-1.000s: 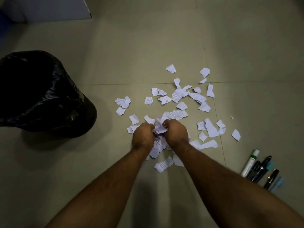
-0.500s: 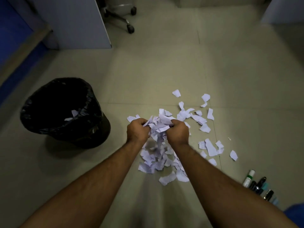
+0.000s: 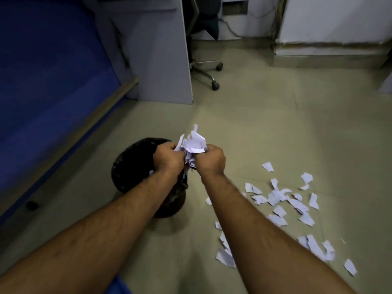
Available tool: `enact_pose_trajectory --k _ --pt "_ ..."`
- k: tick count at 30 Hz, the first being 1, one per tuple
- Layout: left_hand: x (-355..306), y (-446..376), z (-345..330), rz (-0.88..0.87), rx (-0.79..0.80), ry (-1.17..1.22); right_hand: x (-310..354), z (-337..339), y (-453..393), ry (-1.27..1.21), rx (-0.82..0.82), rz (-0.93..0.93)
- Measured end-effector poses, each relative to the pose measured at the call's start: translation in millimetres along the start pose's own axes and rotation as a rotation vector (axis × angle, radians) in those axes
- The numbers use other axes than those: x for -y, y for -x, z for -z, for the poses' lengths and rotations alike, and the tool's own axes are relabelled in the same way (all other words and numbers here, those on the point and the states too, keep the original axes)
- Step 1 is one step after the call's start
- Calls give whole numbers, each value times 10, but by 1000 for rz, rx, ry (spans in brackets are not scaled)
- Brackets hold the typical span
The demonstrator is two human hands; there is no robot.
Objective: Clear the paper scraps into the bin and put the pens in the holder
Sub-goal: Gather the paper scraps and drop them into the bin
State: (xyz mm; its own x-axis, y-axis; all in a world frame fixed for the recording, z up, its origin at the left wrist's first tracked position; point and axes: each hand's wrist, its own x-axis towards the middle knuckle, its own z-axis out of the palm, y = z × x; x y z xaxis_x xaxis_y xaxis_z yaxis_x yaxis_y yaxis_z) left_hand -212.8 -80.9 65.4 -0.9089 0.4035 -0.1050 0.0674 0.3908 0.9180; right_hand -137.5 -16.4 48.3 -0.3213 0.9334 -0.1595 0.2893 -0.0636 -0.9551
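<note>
Both hands [image 3: 167,159] [image 3: 211,161] now over bin [image 3: 129,164], fingers [image 3: 198,154] clenched around bunched paper scraps [image 3: 194,145].

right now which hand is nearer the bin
Left. The left hand overlaps the black-lined bin at its right rim, while the right hand is off to the bin's right; both clutch the wad of paper scraps.

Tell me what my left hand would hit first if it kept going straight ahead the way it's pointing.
Probably nothing solid: the left hand points over the open bin, then toward bare floor. Depth is unclear.
</note>
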Motion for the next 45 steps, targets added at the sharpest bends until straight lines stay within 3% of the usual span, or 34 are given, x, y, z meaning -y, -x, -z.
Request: enact_pose_trajectory --k 7,12,17,22,32,39,45 --pt "160 -568 682 -17 -169 -74 343 -914 117 38 138 42" --pt "598 -794 824 123 -79 -219 125 -1163 163 338 263 60" --pt "567 -742 832 72 -63 -432 180 -1161 188 528 263 181" --pt "502 -696 715 -18 34 -400 182 -1036 118 375 215 139" --pt "157 -465 472 -145 -17 -398 152 -877 -46 -68 259 -102" --pt "249 -506 648 -72 -48 -370 105 -1065 32 -26 299 -9" --pt "365 -577 680 -26 14 -371 108 -975 70 -15 121 23"
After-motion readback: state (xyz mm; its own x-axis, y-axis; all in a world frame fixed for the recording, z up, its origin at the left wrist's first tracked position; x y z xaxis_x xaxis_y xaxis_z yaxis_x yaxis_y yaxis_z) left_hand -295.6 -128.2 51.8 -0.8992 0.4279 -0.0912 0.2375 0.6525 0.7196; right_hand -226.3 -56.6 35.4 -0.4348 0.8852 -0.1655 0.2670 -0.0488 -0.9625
